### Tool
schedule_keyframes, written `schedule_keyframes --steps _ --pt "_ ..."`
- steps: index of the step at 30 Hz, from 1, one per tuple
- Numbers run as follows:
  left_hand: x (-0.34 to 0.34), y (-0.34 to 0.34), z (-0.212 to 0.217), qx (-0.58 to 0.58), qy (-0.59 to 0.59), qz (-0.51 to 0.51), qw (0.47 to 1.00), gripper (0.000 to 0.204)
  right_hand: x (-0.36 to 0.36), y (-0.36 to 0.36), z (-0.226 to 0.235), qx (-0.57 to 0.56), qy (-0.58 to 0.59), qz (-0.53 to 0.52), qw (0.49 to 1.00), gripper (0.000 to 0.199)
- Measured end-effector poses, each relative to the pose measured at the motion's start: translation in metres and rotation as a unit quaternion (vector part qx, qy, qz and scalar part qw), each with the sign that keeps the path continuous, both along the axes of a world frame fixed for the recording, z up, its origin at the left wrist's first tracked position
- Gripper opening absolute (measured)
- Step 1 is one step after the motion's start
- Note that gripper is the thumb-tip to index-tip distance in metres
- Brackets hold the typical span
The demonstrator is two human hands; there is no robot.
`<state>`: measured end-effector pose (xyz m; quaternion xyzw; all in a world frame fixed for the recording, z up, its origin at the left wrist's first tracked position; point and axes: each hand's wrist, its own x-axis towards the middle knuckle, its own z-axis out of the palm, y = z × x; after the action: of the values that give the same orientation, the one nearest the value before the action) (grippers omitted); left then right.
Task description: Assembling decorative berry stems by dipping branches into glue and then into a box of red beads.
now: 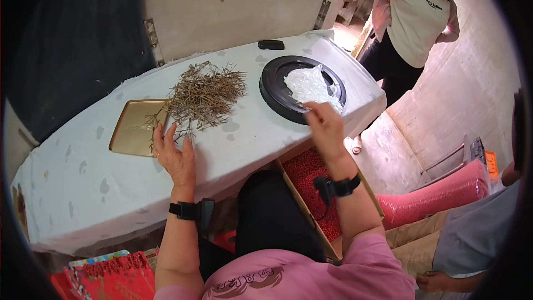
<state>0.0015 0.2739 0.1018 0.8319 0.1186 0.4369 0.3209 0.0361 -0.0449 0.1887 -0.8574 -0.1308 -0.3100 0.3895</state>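
My left hand [176,158] rests by the near edge of a pile of thin brown wire-like twigs [205,94], its fingers spread. A few loose twigs lie at its fingertips and over a flat gold tray [129,129] beside the pile. My right hand [326,128] hovers at the near rim of a round black tray [273,95], fingers pinched together; whatever is between them is too small to tell. Crumpled clear-white plastic film [306,84] covers part of that tray. Both wrists carry black strapped devices.
A white patterned cloth covers the table [89,183]. A black case [271,45] sits at its back edge. Below my right forearm is a box of small red beads [304,172]; a long red sack [438,191] lies farther right. Two people [416,19] are at the right side.
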Motion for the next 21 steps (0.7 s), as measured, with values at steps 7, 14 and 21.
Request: schedule_keyframes --steps 7,14,21 --pt "-0.001 0.002 -0.005 0.016 -0.005 0.01 1.0 0.036 0.08 -0.044 0.007 -0.199 -0.015 -0.109 0.974 0.013" --pt "-0.002 0.002 -0.003 0.009 0.023 -0.003 1.0 0.034 0.105 -0.048 -0.006 -0.383 0.079 -0.135 0.91 0.019" --pt "-0.003 0.006 -0.002 0.016 0.021 -0.013 1.0 0.03 0.075 -0.086 0.027 -0.486 0.115 -0.134 0.856 0.015"
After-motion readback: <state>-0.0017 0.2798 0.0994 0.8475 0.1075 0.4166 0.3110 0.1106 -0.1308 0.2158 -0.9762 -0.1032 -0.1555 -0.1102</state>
